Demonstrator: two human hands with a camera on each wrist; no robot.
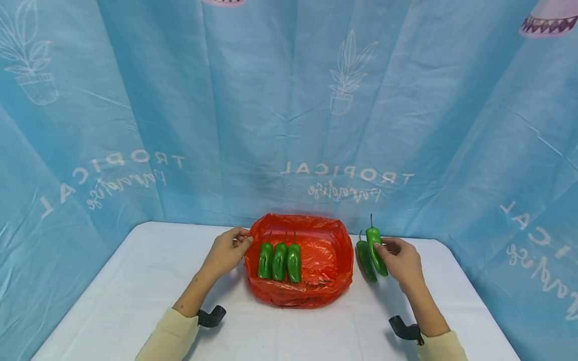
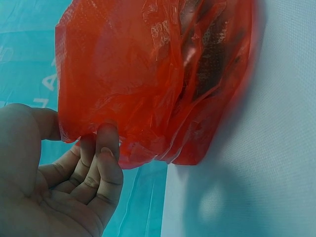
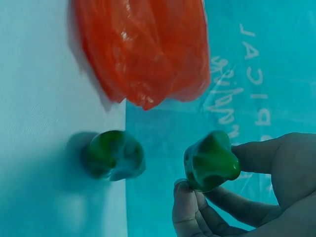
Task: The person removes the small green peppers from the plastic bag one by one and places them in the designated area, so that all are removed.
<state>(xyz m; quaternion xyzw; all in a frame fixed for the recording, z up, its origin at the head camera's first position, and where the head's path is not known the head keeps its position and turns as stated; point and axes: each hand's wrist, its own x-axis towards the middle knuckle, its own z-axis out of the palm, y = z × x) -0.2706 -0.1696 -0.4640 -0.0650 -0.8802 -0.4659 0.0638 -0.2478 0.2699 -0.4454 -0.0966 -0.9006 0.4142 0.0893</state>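
A red plastic bag (image 1: 318,255) lies open on the table, with three green peppers (image 1: 279,260) side by side in its left half. My left hand (image 1: 229,250) pinches the bag's left rim between thumb and fingers; the left wrist view shows the film (image 2: 113,74) caught there. To the right of the bag, my right hand (image 1: 402,260) holds a green pepper (image 1: 375,245) between thumb and fingertips, raised off the table in the right wrist view. Another green pepper (image 1: 365,260) lies on the table just left of the held one, beside the bag.
A white cloth (image 1: 289,336) covers the table. Behind it and at both sides hangs a blue printed curtain (image 1: 253,125), close to the table's back edge. Black wrist mounts (image 1: 211,317) stick out inward from both forearms.
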